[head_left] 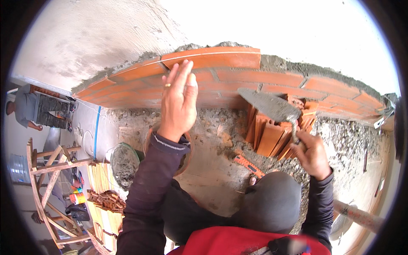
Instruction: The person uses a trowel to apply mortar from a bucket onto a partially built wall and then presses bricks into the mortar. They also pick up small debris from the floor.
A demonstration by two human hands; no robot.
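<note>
A low wall of orange bricks (280, 78) runs across in front of me, with grey mortar in its joints and along its top. On the top course lies a long brick (229, 58), with a pale string stretched along its face. My left hand (179, 97) has its fingers stretched out over this course near the brick's left end; whether they touch it I cannot tell. The handle of a pointed trowel (272, 106) is in my right hand (312, 155). Its mortar-smeared blade points up and left over a stack of loose bricks (276, 136).
An orange spirit level (248, 165) lies on the floor by my foot. Mortar fills a green-rimmed container (125, 165) at left, and another round container is partly behind my left forearm. Farther left stand a wooden trestle (46, 170), more bricks (104, 212) and another person (23, 108).
</note>
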